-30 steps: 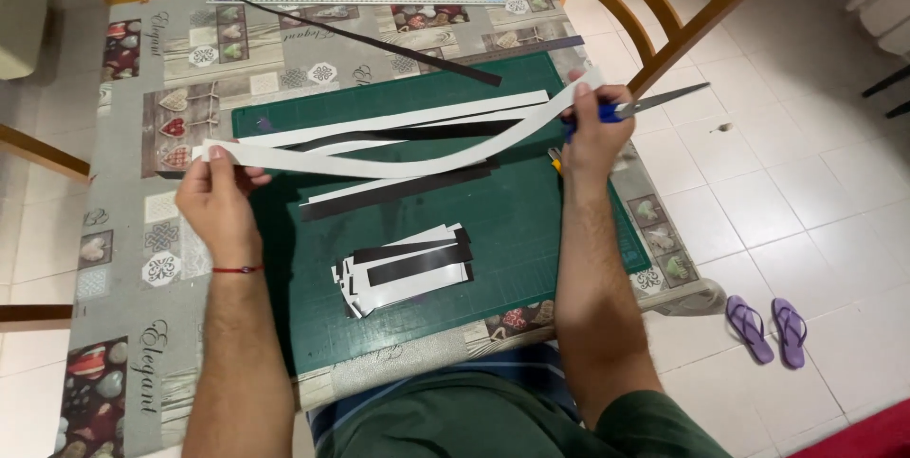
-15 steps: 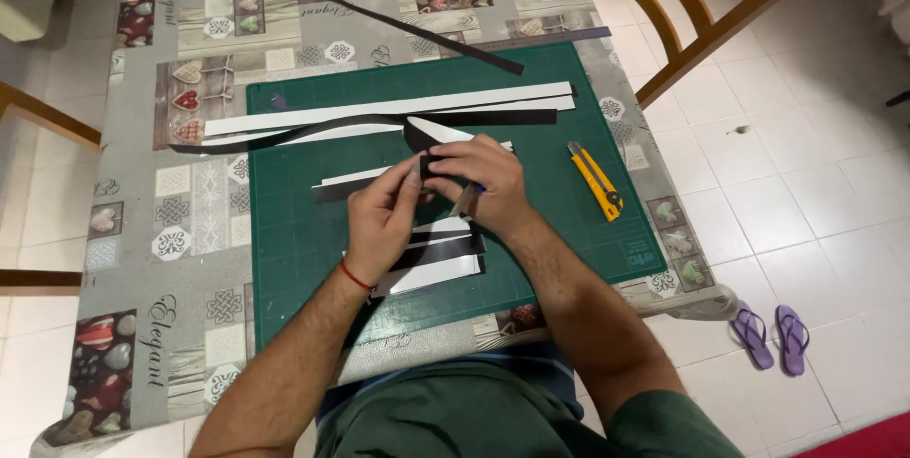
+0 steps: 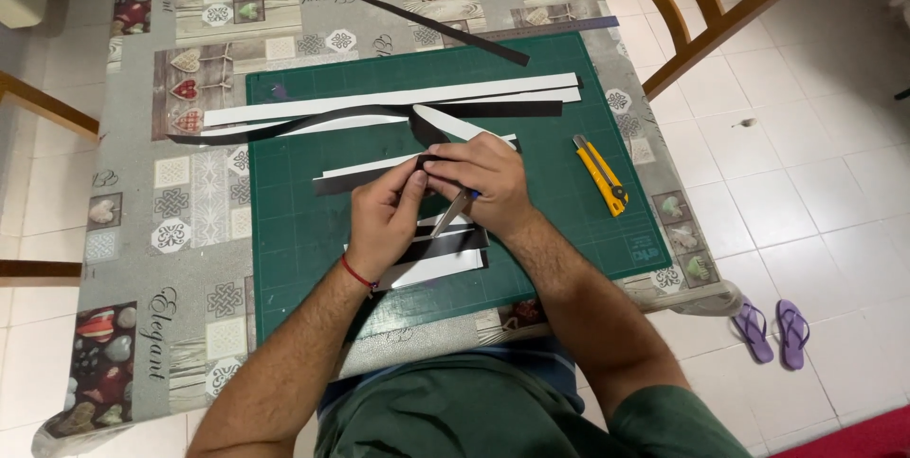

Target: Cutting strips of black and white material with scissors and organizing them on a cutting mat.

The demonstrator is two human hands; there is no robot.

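Here both hands [image 3: 441, 194] pinch a black strip [image 3: 365, 176], seemingly with a pen [image 3: 453, 213].

Head cam, steep downward, close.

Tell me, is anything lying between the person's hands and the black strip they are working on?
Nothing visible does. The left hand and right hand both already touch the black strip on the green cutting mat, meeting at its right end. The yellow utility knife lies apart on the mat, to the right of both hands.
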